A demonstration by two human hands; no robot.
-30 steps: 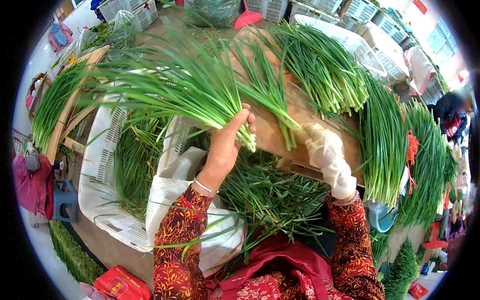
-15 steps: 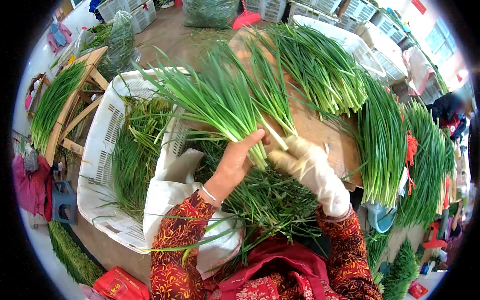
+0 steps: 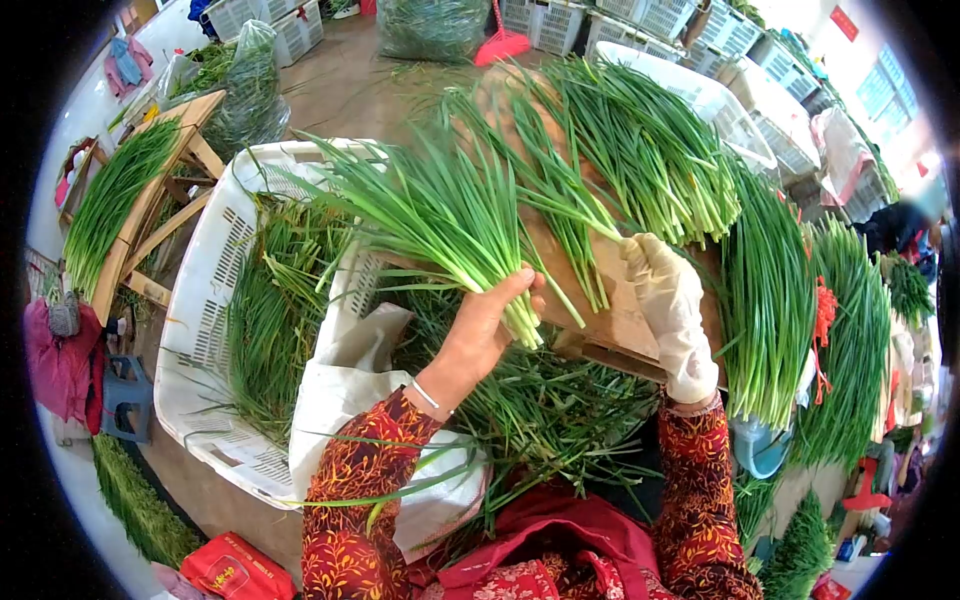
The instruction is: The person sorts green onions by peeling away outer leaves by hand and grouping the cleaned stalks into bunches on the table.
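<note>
My bare left hand, with a white bracelet at the wrist, is closed round the pale stalk ends of a bunch of long green leaves. To its right, my gloved right hand pinches the pale end of a few green stalks over the wooden board. A few loose stalks lie on the board between my hands. Behind my right hand rests a large pile of the same leaves, its pale ends toward the right.
A white crate of leaves stands at the left, with a white sack beside it. Loose leaves heap below my hands. Tied bundles hang at the right, above a blue stool. A person is at the far right.
My right hand has moved right and up, away from my left hand, with a few stalks at its fingertips. My left hand still holds its bunch, slightly lower and to the right.
</note>
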